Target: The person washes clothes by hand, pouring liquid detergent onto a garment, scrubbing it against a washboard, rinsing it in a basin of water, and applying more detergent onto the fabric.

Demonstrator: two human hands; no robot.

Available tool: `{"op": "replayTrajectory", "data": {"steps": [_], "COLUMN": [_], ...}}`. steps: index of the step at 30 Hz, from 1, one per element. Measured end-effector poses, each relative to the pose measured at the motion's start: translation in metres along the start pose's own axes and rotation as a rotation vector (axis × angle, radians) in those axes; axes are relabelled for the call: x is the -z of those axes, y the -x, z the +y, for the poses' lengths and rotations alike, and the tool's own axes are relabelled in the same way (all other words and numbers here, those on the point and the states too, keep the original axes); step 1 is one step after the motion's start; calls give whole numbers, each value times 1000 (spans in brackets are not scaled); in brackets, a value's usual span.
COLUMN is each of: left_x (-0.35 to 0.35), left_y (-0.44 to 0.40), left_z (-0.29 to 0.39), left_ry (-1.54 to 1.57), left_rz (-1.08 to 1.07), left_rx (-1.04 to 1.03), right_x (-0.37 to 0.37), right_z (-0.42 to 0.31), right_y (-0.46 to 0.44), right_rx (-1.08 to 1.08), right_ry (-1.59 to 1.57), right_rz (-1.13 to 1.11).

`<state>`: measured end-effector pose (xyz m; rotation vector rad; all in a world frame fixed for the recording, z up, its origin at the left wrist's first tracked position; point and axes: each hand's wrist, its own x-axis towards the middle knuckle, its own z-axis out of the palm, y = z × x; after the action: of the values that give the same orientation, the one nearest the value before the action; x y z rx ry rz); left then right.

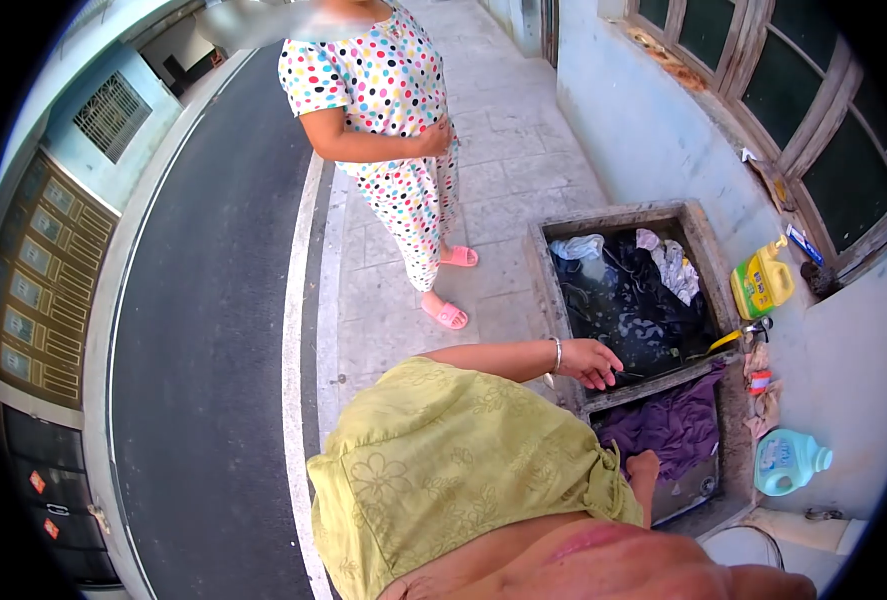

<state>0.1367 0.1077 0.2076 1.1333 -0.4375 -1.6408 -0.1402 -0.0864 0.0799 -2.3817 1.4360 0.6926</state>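
Note:
My left hand [591,362], with a bracelet at the wrist, hovers by the front edge of the water-filled basin [548,290]. Its fingers are slightly bent and apart, with nothing in them. Dark cloth [635,285] soaks in that basin, along with a light blue cloth [577,247] and a white patterned cloth [669,265]. Closer to me, a purple cloth [668,425] lies bunched in the second basin [733,460]. My right hand [643,466] is at the purple cloth's near edge, its fingers curled against it and partly hidden.
Along the wall stand a yellow jug [762,284] and a light blue detergent bottle [789,462]. A tap [756,327] sits beside the basins. A person in dotted clothes [393,110] stands on the pavement, beyond which runs a road [203,300].

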Motion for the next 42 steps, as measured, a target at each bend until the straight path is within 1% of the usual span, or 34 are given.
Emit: {"op": "replayTrajectory", "data": {"steps": [8, 17, 19, 21, 23, 24, 26, 28, 29, 31, 35, 38, 42], "left_x": [9, 14, 14, 18, 10, 10, 15, 23, 24, 24, 19, 16, 17], "left_y": [3, 9, 11, 9, 20, 23, 22, 17, 18, 15, 16, 15, 15], "left_z": [-10, -13, -12, -18, -10, -8, -13, -19, -20, -18, -14, -12, -11], "left_ry": [92, 137, 152, 189, 155, 130, 174, 209, 224, 236, 227, 220, 219], "left_rz": [9, 47, 48, 21, 65, 60, 7, -78, -73, -70, -34, -31, -50], "left_rx": [1, -13, -18, -26, -18, -21, -57, -32, -39, -48, -48, -47, -52], "right_x": [-1, 2, 2, -14, -9, -1, 5, -4, -9, -12, -8, -8, -3], "right_z": [1, -1, 0, 10, 7, 3, 3, 7, 10, 11, 8, 5, 7], "right_y": [3, 7, 8, -8, -3, 5, 7, -3, -4, -8, -8, -4, -3], "right_rx": [10, 21, 28, 48, 65, 53, 2, -54, -84, -26, -13, -40, -36], "right_ry": [34, -28, 10, 6, 7, 13, -19, -41, -53, -19, 19, 21, -8], "right_rz": [4, 29, 45, 37, 45, 24, -46, -74, -77, -60, -85, -31, -81]}}
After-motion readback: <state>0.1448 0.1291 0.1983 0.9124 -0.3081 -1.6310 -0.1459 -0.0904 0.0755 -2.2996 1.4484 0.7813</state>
